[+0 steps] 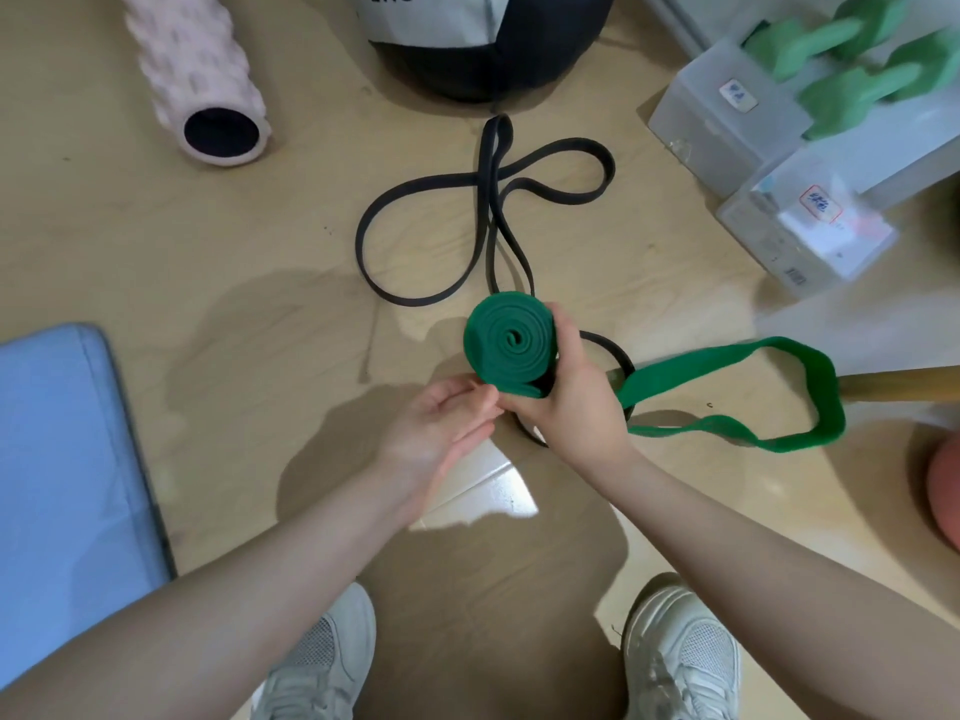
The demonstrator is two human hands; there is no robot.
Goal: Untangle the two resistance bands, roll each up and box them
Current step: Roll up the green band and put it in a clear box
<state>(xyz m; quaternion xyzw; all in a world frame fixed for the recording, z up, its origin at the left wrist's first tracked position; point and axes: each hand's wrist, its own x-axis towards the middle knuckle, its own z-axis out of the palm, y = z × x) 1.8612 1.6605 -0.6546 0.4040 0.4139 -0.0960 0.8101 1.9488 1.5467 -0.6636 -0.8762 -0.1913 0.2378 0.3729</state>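
While the right hand point(563, 392) grips the half-wound coil of the green band point(511, 350) above the middle of the floor point(208, 241), its fingers curled round the roll's far side, the left hand point(441, 423) lies open, palm up, its fingertips just touching the coil's lower edge. The green band's loose tail loops away toward the floor's right side. To wind well, the left hand should probably feed the tail flat and lightly taut, while the right turns the coil and pinches each new layer so nothing springs loose. The black band point(488, 210) lies unrolled in loops farther out, with the clear boxes point(727, 116) toward the far right corner.
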